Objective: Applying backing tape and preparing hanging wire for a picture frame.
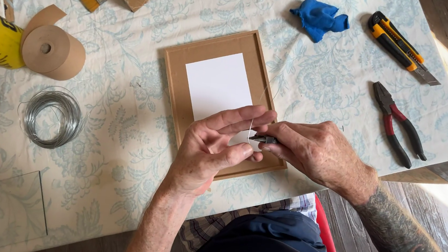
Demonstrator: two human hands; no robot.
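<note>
Wire [249, 129], thin and pale, stands almost upright between the two hands, over the lower right part of the brown picture frame [177, 78] on the table [124, 150]. The left hand [214, 147] has its fingers half spread, and its thumb and forefinger seem to pinch the lower end of the wire. The right hand [313, 150] has a closed grip on a small dark metal tool [262, 139], whose tip touches the wire. A white sheet [217, 82] lies inside the frame. A wire coil [53, 116] lies well apart on the left, red-handled pliers [399, 125] on the right.
</note>
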